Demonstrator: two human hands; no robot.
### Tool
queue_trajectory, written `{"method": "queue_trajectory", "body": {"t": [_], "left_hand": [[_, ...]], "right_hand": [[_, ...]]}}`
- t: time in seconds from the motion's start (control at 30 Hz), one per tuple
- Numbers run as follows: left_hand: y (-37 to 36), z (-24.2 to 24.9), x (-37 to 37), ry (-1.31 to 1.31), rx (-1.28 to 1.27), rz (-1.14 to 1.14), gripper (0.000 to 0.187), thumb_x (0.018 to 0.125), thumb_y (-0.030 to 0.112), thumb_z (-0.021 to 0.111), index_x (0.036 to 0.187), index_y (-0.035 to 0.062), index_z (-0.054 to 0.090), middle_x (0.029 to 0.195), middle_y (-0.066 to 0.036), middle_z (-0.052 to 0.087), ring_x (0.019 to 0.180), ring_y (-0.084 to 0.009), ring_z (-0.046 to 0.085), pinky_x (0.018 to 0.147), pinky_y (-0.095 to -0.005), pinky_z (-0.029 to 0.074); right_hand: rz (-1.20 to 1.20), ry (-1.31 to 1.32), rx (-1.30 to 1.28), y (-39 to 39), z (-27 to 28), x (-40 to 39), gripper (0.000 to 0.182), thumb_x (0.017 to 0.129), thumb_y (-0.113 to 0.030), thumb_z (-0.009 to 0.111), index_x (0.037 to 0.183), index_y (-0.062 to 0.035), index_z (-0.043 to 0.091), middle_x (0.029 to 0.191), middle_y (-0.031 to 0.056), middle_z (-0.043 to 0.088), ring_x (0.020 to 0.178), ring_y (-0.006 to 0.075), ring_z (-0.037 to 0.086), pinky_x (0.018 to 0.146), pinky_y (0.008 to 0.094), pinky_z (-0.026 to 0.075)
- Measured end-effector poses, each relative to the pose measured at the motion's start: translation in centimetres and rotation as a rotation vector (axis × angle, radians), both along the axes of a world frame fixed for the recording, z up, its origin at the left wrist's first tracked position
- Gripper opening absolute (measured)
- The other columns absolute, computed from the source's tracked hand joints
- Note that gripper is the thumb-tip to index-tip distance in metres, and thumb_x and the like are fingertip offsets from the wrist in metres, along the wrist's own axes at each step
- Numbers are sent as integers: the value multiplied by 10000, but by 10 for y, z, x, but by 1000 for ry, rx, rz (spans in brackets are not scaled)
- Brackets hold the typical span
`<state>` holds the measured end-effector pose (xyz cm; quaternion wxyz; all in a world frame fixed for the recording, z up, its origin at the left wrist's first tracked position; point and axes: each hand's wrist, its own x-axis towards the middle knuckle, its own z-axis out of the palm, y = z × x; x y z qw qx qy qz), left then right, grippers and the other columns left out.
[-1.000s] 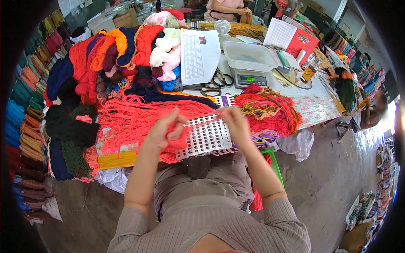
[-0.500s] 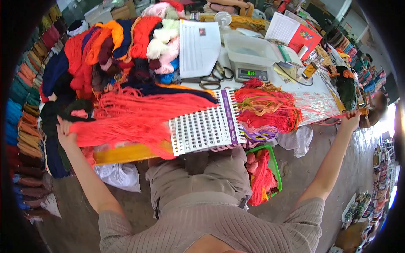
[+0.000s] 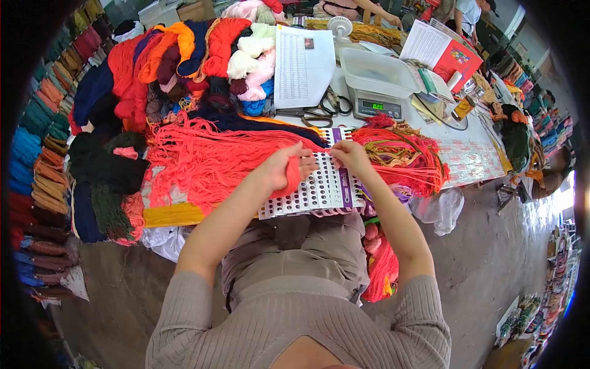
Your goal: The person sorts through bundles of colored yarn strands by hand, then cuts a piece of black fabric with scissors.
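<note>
A white thread card (image 3: pixel 307 184) with rows of holes and a purple printed strip lies at the table's front edge. My left hand (image 3: pixel 279 167) is over its left part, with a bunch of coral embroidery thread (image 3: pixel 291 178) held between thumb and palm and hanging down. My right hand (image 3: pixel 351 157) is closed in a pinch at the card's upper holes, beside the purple strip; what the fingertips hold is too small to make out. Loose coral strands (image 3: pixel 203 154) spread to the left of the card. A tangle of red and multicoloured thread (image 3: pixel 405 157) lies at its right.
Behind are colourful skeins (image 3: pixel 175 55), a printed sheet (image 3: pixel 304 67), black scissors (image 3: pixel 329 107) and a scale (image 3: pixel 378 109) reading 0.20 under a clear plastic tub (image 3: pixel 378 71). A red booklet (image 3: pixel 456 64) stands at the back right. Other people are at the far side.
Both hands have come in from far left and far right to meet over the card. Strands that stretched out to the right hand no longer do. The scale reading went from 0.15 to 0.20.
</note>
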<state>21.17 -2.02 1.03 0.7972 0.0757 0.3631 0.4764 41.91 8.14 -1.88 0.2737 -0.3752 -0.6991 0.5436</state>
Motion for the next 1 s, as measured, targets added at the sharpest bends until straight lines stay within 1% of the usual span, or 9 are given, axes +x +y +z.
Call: {"method": "queue_trajectory", "body": {"t": [0.17,0.33,0.4,0.47,0.5,0.63,0.73,0.83,1.0], "left_hand": [[11,4,18,211,-85,-70,500,911,378,499,1206,-23,454,1155,-133,544,939,-248,600,628,-300,528],[29,-5,27,461,-16,-189,209,865,278,565,982,113,617,900,-16,616,575,-103,512,447,-216,371],[34,-14,31,688,67,-135,172,858,212,556,947,77,615,834,-30,622,547,-90,472,440,-216,344],[46,-27,30,639,95,-118,112,849,124,536,884,43,605,758,-44,618,526,-78,444,447,-206,324],[49,-27,31,639,70,-117,100,848,98,527,870,33,600,744,-47,616,521,-78,443,451,-202,324],[53,-31,37,699,138,-109,105,835,93,529,773,35,590,712,-57,606,487,-99,463,440,-216,345],[47,-32,31,815,254,-181,106,840,102,530,784,32,587,709,-62,603,496,-106,481,440,-224,357],[41,-14,12,666,157,-91,85,840,90,553,858,20,598,701,-45,593,514,-86,490,422,-196,353],[38,33,-47,-288,250,-19,197,906,144,532,999,-30,528,886,-61,527,529,-25,383,332,-115,292]], "right_hand": [[-72,-231,55,1,-11,-9,172,830,-181,593,832,-18,643,632,35,623,506,98,564,490,253,443],[-199,-356,133,0,-14,-13,252,757,-295,602,840,-68,675,704,80,663,670,210,647,638,344,494],[-230,-406,175,0,-16,-15,268,735,-319,602,853,-91,678,734,82,671,721,231,657,666,359,500],[-195,-369,82,-3,-5,-15,252,716,-313,622,844,-105,683,672,60,657,643,178,645,602,320,490],[-164,-332,69,-1,-4,-15,227,734,-245,648,805,-30,663,637,44,634,559,110,592,524,259,459],[-30,-162,-78,11,-5,-15,214,761,-200,635,793,11,634,639,36,609,553,105,563,501,242,435],[-135,-276,118,-2,-4,-15,256,776,-271,647,857,-35,594,643,52,603,576,147,586,541,289,454],[-214,-424,349,-17,-4,-13,287,754,-374,643,845,-102,626,725,84,646,716,266,633,620,384,480],[-240,-378,449,-28,-4,-13,269,796,-354,610,837,-89,630,731,101,646,704,277,633,609,401,475]]}}
